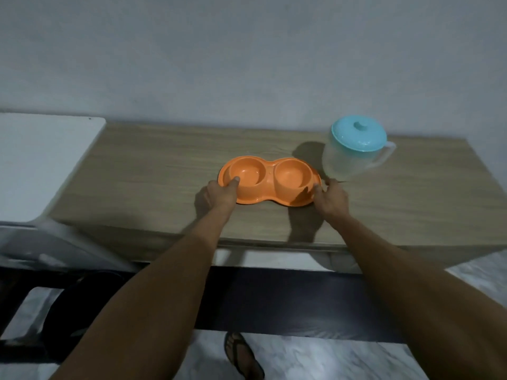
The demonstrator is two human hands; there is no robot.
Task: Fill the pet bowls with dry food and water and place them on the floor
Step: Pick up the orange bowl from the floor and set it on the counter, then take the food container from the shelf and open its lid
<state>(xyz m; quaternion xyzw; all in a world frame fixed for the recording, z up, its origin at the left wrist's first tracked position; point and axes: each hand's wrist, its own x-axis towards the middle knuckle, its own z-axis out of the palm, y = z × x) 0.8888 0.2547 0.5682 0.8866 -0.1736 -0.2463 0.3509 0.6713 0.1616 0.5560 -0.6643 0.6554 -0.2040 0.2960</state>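
Floor: pale marbled tile nearest the camera, with one foot in a dark flip-flop planted on it.
Arms: both bare forearms stretch forward from the bottom edge toward the wooden surface.
Left hand: at the left end of the orange double pet bowl; the thumb hooks over the rim into the left cup and the other fingers are tucked out of sight below the edge, so it pinches that end.
Right hand: at the right end of the bowl; the fingers are loosely curled, the thumb tip touching the rim and one fingertip reaching past toward the jug's foot. Whether it truly grips the rim I cannot tell.
Bowl: resting flat on the surface, about the middle; both cups look bare inside, though the picture is soft.
Jug: clear plastic with a teal lid, upright just beyond the bowl's right end, handle turned right.
White panel: beside the surface at the left.
Wall: plain grey behind everything.
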